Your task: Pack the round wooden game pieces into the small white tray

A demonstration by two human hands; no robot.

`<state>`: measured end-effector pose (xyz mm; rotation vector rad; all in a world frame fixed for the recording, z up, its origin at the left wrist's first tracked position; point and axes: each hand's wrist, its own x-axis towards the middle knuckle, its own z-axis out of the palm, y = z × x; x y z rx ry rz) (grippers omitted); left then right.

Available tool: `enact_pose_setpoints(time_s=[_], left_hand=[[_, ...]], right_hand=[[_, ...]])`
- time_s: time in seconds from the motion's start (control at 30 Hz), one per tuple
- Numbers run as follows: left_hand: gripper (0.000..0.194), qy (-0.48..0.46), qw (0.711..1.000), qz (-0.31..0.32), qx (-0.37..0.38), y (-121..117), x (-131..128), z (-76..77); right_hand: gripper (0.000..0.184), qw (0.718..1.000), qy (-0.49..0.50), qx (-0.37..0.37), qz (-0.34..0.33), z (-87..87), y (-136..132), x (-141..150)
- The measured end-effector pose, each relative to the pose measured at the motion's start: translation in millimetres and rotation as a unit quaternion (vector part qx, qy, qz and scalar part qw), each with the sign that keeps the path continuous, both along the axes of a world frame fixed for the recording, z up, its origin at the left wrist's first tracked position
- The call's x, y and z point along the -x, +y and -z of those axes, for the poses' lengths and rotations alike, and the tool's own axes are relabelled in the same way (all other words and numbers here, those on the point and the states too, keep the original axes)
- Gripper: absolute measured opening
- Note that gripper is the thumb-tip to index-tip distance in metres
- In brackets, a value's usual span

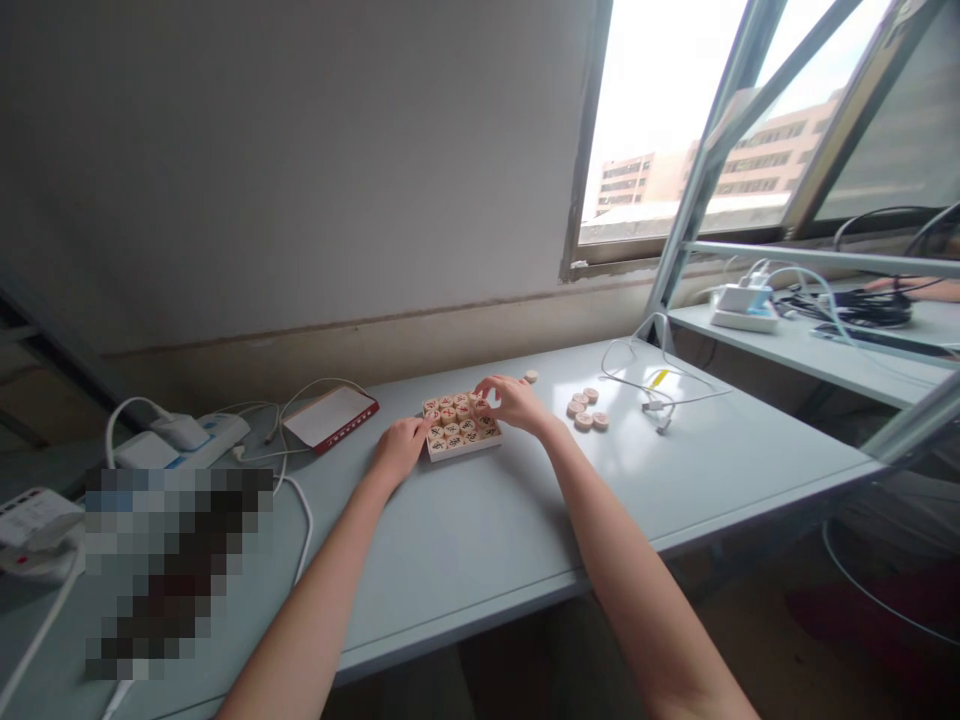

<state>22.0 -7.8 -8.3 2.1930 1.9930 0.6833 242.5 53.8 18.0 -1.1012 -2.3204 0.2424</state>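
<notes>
A shallow pale box (pixel 466 449) on the grey table holds rows of round wooden Chinese chess pieces (pixel 451 430), marked with red characters at the back and dark ones in front. My left hand (pixel 401 447) grips the box's left edge, its fingertips over the edge pieces. Above the back right corner, my right hand (pixel 519 403) is closed in a pinch on a chess piece (pixel 480 401), partly hidden by the fingers. Several loose pieces (pixel 584 422) lie in a cluster to the right, and a single piece (pixel 531 376) lies behind my right hand.
A red-edged box lid (pixel 334 418) lies left of the box, beside white cables and a power strip (pixel 199 445). More cables (pixel 660 405) lie on the table's right side. A metal frame (pixel 694 200) rises at the right before the window. A blurred patch covers the lower left.
</notes>
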Motion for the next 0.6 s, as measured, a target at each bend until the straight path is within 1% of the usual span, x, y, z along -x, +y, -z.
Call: enact_pose_setpoints(time_s=[0.03, 0.07, 0.1, 0.13, 0.2, 0.23, 0.27, 0.3, 0.37, 0.5, 0.6], left_hand=[[0.053, 0.001, 1.000, 0.000, -0.001, 0.5, 0.3, 0.7], [0.053, 0.001, 1.000, 0.000, -0.001, 1.1, 0.5, 1.4], [0.053, 0.000, 1.000, 0.000, -0.002, 1.5, 0.7, 2.0], [0.052, 0.000, 1.000, 0.001, -0.002, 1.9, 0.8, 2.5], [0.052, -0.001, 1.000, 0.003, -0.007, 2.1, 1.1, 3.0], [0.052, -0.002, 1.000, 0.004, -0.009, 2.0, 1.2, 3.0], [0.051, -0.004, 1.000, 0.006, -0.011, 1.9, 1.4, 2.9], [0.051, -0.007, 1.000, 0.008, -0.011, 1.7, 1.5, 2.8], [0.051, -0.013, 1.000, 0.011, -0.011, 1.5, 1.7, 2.5], [0.052, -0.015, 1.000, 0.012, -0.009, 1.5, 2.1, 2.2], [0.052, -0.016, 1.000, 0.014, -0.009, 1.4, 2.8, 2.3]], right_hand=[[0.026, 1.000, 0.005, -0.001, 0.005, 0.6, 1.4, -0.5], [0.029, 1.000, 0.010, -0.010, 0.025, 1.8, 3.3, -1.5], [0.031, 0.998, 0.013, -0.027, 0.063, 3.8, 5.8, -3.1], [0.033, 0.992, 0.011, -0.049, 0.115, 6.5, 8.6, -5.2], [0.039, 0.971, -0.018, -0.080, 0.224, 13.8, 14.6, -10.8], [0.039, 0.962, -0.041, -0.075, 0.260, 17.7, 17.4, -13.8], [0.037, 0.956, -0.065, -0.057, 0.280, 21.3, 19.9, -16.5], [0.033, 0.953, -0.086, -0.035, 0.287, 24.2, 21.7, -18.7], [0.028, 0.953, -0.112, -0.003, 0.281, 27.0, 23.2, -21.1], [0.034, 0.957, -0.114, -0.017, 0.266, 22.5, 19.5, -19.0], [0.029, 0.965, -0.095, 0.004, 0.246, 18.4, 15.8, -16.3]])
